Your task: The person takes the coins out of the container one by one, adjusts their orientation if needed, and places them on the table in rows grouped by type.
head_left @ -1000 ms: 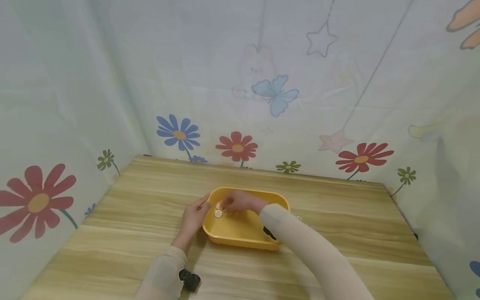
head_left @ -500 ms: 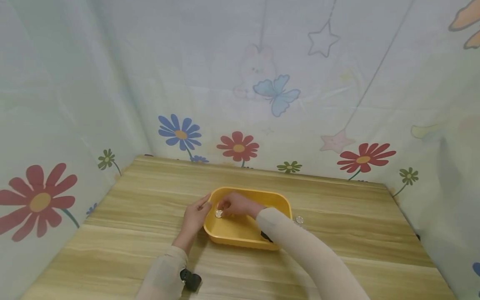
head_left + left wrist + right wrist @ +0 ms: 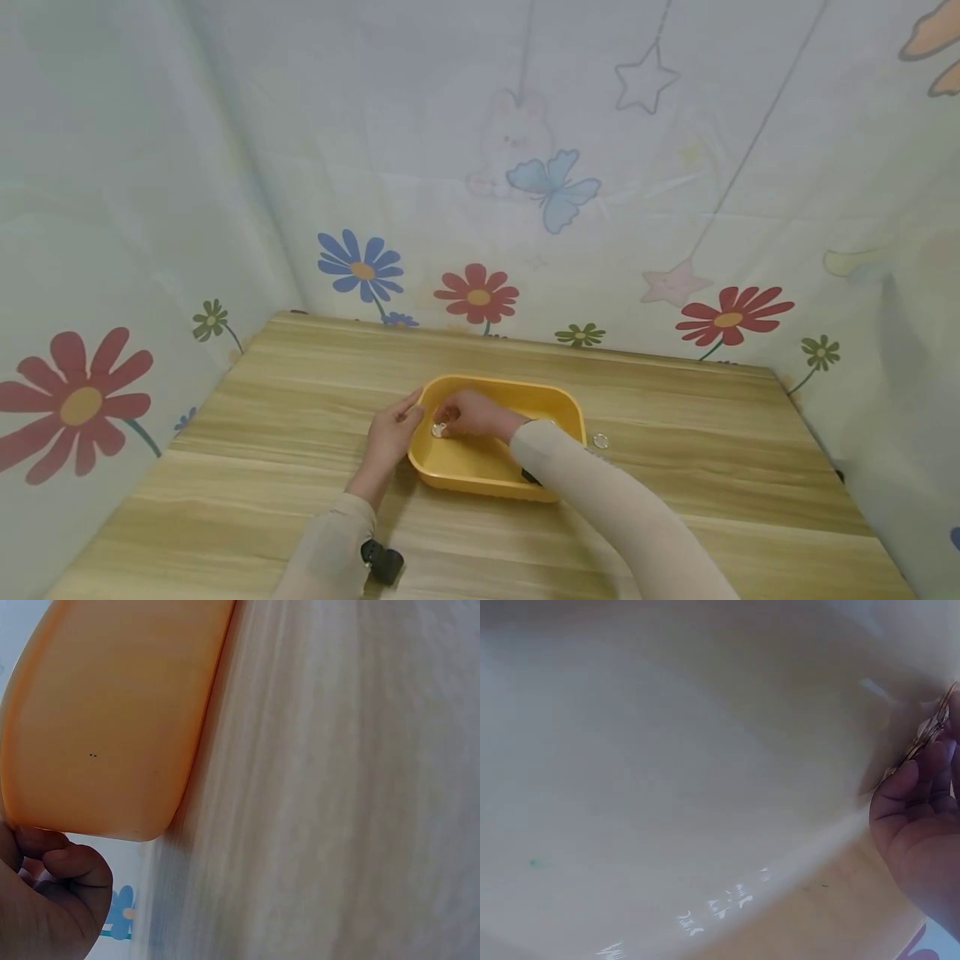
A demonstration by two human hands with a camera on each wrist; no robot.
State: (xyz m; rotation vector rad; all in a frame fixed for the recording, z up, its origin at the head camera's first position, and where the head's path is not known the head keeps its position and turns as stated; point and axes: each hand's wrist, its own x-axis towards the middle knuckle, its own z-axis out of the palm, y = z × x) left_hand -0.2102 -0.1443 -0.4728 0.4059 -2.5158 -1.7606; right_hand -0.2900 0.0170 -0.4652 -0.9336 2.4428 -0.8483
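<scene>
In the head view a yellow plastic basin (image 3: 491,487) sits on the wooden table. My left hand (image 3: 387,435) grips its left rim, the thumb on the rim; the left wrist view has those fingers (image 3: 79,866) curled at the basin's edge. Reaching inside, my right hand (image 3: 474,413) has curled fingers at a shiny round coin-like disc (image 3: 438,430) near the left end. From the right wrist, the fingertips pinch along thin, glinting, coppery-edged discs (image 3: 924,735) lying against the basin wall. The hand covers part of them.
Just right of the basin, another clear, shiny disc (image 3: 601,440) lies on the table (image 3: 697,450). A flower-printed curtain (image 3: 420,208) hangs behind the table's far edge and at both sides.
The right hand has shifted slightly nearer the silvery disc and now partly covers it. A reddish disc seen beside it earlier is hidden. The left hand keeps its hold on the rim.
</scene>
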